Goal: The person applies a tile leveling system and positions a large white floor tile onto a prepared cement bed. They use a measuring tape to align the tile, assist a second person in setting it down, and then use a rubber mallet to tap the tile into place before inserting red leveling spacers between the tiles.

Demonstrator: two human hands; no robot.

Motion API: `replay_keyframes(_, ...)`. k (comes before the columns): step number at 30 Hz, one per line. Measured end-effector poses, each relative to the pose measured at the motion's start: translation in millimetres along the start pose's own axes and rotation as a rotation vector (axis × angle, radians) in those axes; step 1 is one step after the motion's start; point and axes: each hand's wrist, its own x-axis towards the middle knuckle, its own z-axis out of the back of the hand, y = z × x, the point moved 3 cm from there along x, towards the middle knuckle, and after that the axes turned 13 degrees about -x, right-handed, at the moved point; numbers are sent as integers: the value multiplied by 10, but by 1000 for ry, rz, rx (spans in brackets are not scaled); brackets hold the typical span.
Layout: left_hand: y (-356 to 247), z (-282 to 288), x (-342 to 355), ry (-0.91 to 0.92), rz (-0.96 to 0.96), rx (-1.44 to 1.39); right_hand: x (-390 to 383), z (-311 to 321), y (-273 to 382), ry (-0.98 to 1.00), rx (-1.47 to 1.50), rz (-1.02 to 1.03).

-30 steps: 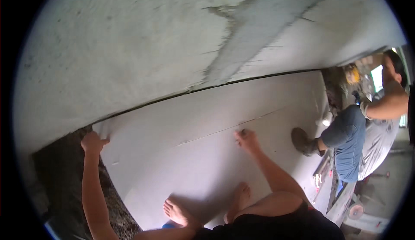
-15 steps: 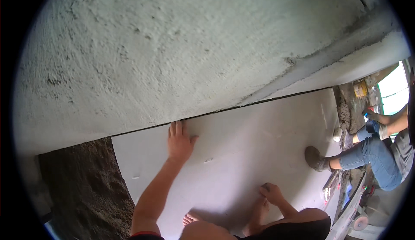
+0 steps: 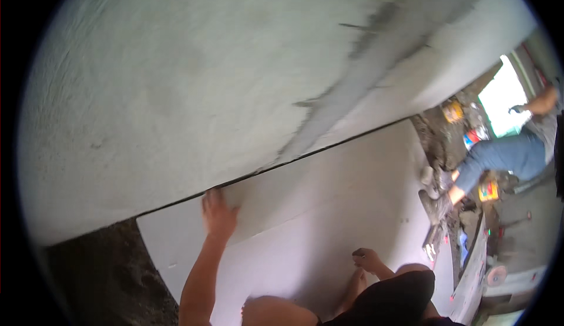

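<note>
A large pale slab (image 3: 329, 202), perhaps a floor tile, lies along the foot of a rough grey wall (image 3: 194, 91), with a narrow dark gap between them. My left hand (image 3: 220, 215) rests flat on the slab at this wall-side edge, fingers stretched toward the gap, slightly blurred. By my bare foot (image 3: 352, 291) and knee, my right hand (image 3: 370, 259) is closed low over the slab. Something dark shows at its fingertips, too small to name.
Dark, rough mortar or soil (image 3: 108, 270) lies beyond the slab's left edge. On the right, a co-worker in blue trousers (image 3: 499, 161) has a boot (image 3: 435, 207) at the slab's far edge. Near them are a yellow bucket (image 3: 453, 112) and another yellow bucket (image 3: 487, 191).
The view has swung, showing more at the right. My left hand still lies at the wall-side edge. The co-worker has straightened up and raised a hand, and their boot has shifted toward the slab's edge.
</note>
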Motion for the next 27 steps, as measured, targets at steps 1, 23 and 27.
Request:
replay_keyframes(1, 72, 25, -47, -5, -10, -19, 12, 34, -55, -57, -104, 35)
replay_keyframes(23, -1307, 171, -761, 483, -528, -354, -695, 911, -2232, -694, 255, -340)
replay_keyframes(27, -1305, 96, -768, 601, -501, -104, -435, 1416, -2726, -751, 61, -245)
